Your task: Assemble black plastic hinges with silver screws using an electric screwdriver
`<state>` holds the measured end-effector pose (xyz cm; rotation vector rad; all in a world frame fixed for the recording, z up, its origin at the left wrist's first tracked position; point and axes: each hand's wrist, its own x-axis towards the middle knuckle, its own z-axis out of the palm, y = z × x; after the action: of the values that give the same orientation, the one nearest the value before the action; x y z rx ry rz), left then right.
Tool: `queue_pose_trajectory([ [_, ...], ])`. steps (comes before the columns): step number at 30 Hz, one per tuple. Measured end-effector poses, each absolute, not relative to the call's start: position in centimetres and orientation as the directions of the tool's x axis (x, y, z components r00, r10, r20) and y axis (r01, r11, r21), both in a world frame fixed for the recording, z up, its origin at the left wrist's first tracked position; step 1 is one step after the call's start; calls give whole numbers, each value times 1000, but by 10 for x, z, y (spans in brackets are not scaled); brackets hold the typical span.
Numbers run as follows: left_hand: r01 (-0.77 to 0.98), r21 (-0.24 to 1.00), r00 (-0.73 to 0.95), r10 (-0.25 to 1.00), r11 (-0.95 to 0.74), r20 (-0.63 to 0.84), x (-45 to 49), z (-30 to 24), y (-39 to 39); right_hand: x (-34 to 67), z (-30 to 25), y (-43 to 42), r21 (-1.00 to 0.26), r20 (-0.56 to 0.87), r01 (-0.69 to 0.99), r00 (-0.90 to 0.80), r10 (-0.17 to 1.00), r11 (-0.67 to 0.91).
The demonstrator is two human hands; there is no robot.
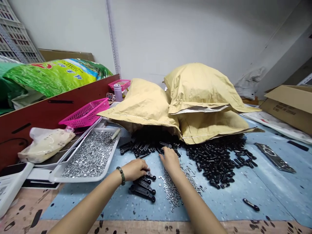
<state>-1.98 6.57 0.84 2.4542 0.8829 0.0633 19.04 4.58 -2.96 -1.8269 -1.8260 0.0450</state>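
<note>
My left hand (135,169), with a bead bracelet on the wrist, is curled closed over the top of a small row of black plastic bars (142,188) lying on the blue mat. My right hand (170,160) reaches forward into the heap of black bars (143,148) under the paper sacks, fingers bent down onto a piece; what they hold is hidden. A scatter of small silver nuts and screws (172,191) lies beside my right forearm. A bigger pile of black round-ended parts (216,161) lies to the right.
A white tray (73,177) full of silver nuts sits at the left, with pink baskets (85,113) and a plastic bag (45,143) behind. Tan paper sacks (200,97) are stacked at the back. A cardboard box (290,105) and a metal plate (274,156) are at the right.
</note>
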Motion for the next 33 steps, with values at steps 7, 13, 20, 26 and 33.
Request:
queue_pose_trajectory([
  [7, 567, 455, 730, 675, -686, 107, 21, 27, 59, 192, -11, 7, -391, 398, 868, -141, 906, 307],
  [13, 575, 535, 703, 708, -619, 65, 43, 23, 65, 261, -13, 8, -491, 482, 862, 150, 863, 124],
  [20, 552, 650, 636, 768, -522, 77, 22, 25, 61, 297, -28, 48, -592, 420, 804, 365, 831, -54],
  [26, 517, 724, 614, 787, -456, 57, 9, 31, 53, 263, -7, 34, -769, 322, 633, 265, 909, 88],
  [33, 476, 706, 622, 769, -524, 152, 3, 40, 38, 173, 16, 8, -978, 204, -24, 77, 976, 207],
])
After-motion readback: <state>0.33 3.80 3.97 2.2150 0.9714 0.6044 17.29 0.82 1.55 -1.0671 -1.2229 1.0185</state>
